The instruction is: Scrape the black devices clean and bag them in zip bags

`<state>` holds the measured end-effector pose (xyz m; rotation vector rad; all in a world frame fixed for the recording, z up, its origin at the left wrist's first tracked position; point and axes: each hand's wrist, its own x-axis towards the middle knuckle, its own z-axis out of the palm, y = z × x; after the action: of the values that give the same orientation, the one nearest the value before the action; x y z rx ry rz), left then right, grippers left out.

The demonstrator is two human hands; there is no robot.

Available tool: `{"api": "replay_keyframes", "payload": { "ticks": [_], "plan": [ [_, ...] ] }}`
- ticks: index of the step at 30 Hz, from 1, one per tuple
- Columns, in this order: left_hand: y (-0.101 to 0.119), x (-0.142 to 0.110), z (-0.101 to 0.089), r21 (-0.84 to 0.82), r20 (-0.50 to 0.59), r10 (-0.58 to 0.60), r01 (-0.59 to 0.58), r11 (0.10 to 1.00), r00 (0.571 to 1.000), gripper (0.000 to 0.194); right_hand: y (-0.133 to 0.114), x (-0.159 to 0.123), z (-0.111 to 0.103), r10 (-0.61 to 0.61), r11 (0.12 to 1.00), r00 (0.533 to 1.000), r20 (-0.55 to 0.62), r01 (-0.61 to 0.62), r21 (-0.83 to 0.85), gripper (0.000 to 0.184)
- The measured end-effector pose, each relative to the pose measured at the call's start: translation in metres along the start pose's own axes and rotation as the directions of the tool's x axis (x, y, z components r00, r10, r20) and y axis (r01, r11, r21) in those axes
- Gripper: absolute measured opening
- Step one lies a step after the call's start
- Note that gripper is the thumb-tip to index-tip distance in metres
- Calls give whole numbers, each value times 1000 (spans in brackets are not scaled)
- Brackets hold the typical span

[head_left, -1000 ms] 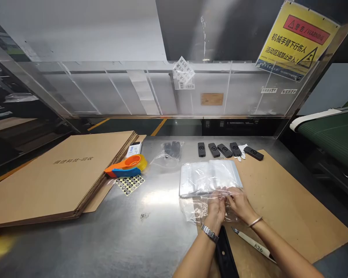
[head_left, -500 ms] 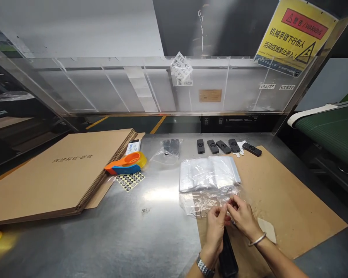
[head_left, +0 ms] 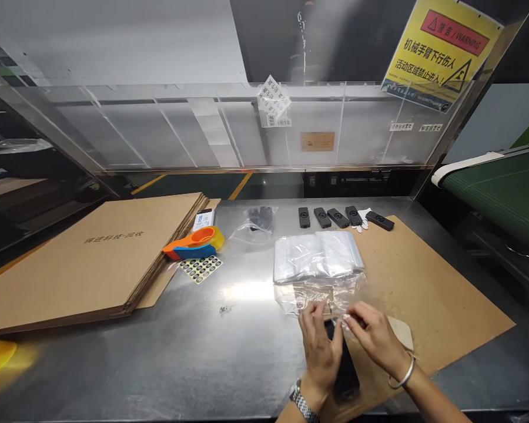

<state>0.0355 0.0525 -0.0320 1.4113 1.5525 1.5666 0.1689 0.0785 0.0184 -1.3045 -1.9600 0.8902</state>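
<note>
Nearer than bag stack [head_left: 320,255]: black bar [head_left: 347,370] flat on cardboard [head_left: 436,299], probably sparing scratches. Right hand [head_left: 377,341] pinching clear film [head_left: 342,319], likely for fine control; left hand [head_left: 321,352] curled beside bar, grip unclear.

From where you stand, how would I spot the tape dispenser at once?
On the metal table, find the big cardboard stack at left. By its right edge, just beyond the sticker sheet, lies the tape dispenser. Its orange-and-blue body sets it apart from both.

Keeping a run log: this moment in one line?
left hand: by black case | right hand: pinching clear film | beyond both: plastic bags
</note>
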Motion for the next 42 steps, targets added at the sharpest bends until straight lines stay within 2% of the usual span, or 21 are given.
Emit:
{"api": "replay_keyframes", "payload": {
  "ticks": [1, 2, 3, 4, 7, 10, 12, 14, 16, 19, 21, 23, 27, 30, 33, 37, 40, 42],
  "plan": [
    [0, -2, -1, 148, 18, 174, -174, 974, 985, 38, -5, -2, 3, -42, 998, 999, 17, 43, -47, 20],
    [0, -4, -2, 261, 70, 311, -318, 911, 948, 39, -8, -4, 5, -77, 993, 997, 31, 80, -88, 21],
    [-1, -5, -4, 325, 124, 390, -409, 853, 912, 37, -11, -6, 8, -107, 986, 994, 39, 111, -124, 23],
    [-1, -5, -6, 342, 155, 412, -440, 830, 898, 34, -12, -8, 10, -128, 979, 991, 36, 132, -155, 24],
    [-8, -2, -15, 368, 120, 374, -391, 843, 920, 24, -6, -18, 17, -137, 964, 989, -47, 123, -236, 25],
    [-19, -2, -26, 434, 31, 332, -312, 845, 943, 22, 11, -37, 31, -60, 930, 989, -134, 7, -367, 30],
    [-26, -5, -32, 473, 30, 304, -281, 835, 952, 20, 26, -54, 44, 15, 857, 994, -105, -67, -512, 30],
    [-33, -10, -35, 506, 64, 278, -271, 819, 958, 19, 42, -74, 51, 71, 790, 996, -52, -88, -607, 27],
    [-38, -14, -36, 533, 93, 252, -262, 805, 963, 18, 54, -93, 48, 87, 782, 996, -27, -85, -617, 26],
    [-41, -19, -35, 546, 125, 207, -241, 802, 970, 19, 61, -118, 24, 142, 849, 990, 8, -117, -516, 27],
    [-41, -20, -33, 535, 155, 174, -231, 813, 972, 19, 55, -128, 7, 203, 917, 978, 47, -174, -359, 27],
    [-38, -22, -30, 509, 193, 137, -219, 833, 972, 18, 44, -132, 0, 253, 954, 960, 121, -227, -198, 31],
    [-28, -25, -27, 419, 307, 67, -198, 886, 949, 13, 32, -123, 13, 347, 923, 876, 335, -383, 45, 42],
    [-23, -27, -32, 371, 391, 41, -198, 907, 920, 10, 40, -118, 25, 418, 875, 838, 352, -476, 94, 43],
    [-21, -29, -38, 356, 429, 45, -214, 910, 902, 14, 50, -120, 28, 443, 883, 848, 290, -469, 22, 41],
    [-17, -38, -38, 370, 446, 109, -294, 882, 888, 25, 48, -124, 32, 434, 900, 890, 137, -423, -106, 37],
    [-12, -51, -30, 430, 435, 230, -425, 796, 871, 28, 40, -126, 39, 361, 898, 931, 60, -330, -291, 34],
    [-7, -59, -25, 455, 449, 317, -519, 724, 836, 25, 35, -125, 44, 272, 897, 960, 62, -230, -378, 32]
  ]
}}
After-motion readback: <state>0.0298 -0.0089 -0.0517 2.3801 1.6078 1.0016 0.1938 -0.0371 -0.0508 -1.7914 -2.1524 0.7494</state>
